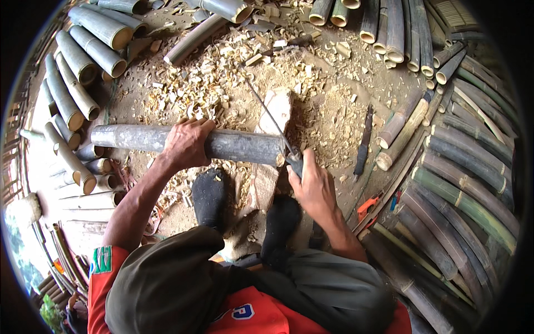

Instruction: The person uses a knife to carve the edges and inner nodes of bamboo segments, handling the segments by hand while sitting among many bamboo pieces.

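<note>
Bamboo section (239,146), one piece, grey, laid crosswise over the pale wooden block (276,108); its longer part runs out left of the block, its cut end lies just right of it.

Long-bladed tool (268,112), one, thin, dark handle; the blade slants over the block, its base beside the section's right end. We cannot tell whether the edge touches.

Step in hand, as we judge it: trimming that right end. To do it well, we would press the section firmly onto the block so it cannot roll, leave the holding hand well left of the blade, and draw with even, light strokes along a steady line.

Left hand (186,143), left of the block: fingers (196,124) bent over the section's far side, clamped down on its top.

Right hand (314,186), right of the block: fingers closed around the tool's handle, no gap that we can see.

Also listed: two dark-covered feet (211,196), either side of the block's near part; shavings (189,97), scattered beyond it and to its left; dark-handled implement (362,147), on the ground to its right; stacked bamboo (461,189), farther right.
</note>
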Demonstrator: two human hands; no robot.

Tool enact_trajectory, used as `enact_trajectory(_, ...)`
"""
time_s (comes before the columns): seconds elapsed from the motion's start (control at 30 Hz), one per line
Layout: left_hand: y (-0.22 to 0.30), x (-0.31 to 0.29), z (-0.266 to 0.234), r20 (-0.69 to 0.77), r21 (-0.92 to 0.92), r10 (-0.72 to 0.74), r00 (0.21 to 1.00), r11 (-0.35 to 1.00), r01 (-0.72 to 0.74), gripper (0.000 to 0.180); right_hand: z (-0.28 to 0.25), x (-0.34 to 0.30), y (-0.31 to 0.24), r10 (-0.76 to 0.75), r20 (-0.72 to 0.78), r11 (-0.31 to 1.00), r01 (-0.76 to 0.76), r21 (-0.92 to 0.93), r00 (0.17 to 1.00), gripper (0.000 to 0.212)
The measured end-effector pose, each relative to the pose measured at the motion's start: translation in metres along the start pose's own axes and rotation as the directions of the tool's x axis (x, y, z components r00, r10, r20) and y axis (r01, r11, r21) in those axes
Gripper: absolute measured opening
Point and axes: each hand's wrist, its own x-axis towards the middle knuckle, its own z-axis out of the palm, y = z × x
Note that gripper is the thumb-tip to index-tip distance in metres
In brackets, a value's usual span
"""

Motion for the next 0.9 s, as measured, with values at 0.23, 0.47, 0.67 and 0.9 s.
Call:
enact_trajectory(0.23,0.000,0.003,0.007,-0.127,0.017,0.058,0.990,0.998,-0.056,0.043,0.031,0.010,0.039,0.084,0.003,0.994,-0.083,-0.072,0.996,0.034)
enact_trajectory(0.47,-0.005,-0.004,0.017,-0.206,0.039,0.046,0.978,0.998,-0.039,0.046,-0.004,-0.003,-0.006,-0.165,-0.184,0.982,0.178,0.056,0.969,0.033)
enact_trajectory(0.67,0.004,-0.004,0.021,-0.238,0.038,0.063,0.969,0.998,-0.056,0.048,0.046,0.014,0.079,0.190,0.031,0.982,-0.189,-0.024,0.981,0.030)
enact_trajectory(0.9,0.002,-0.012,0.025,-0.359,0.063,0.082,0.930,0.996,-0.063,0.048,0.001,-0.005,0.002,-0.244,-0.309,0.958,0.278,0.070,0.919,0.031)
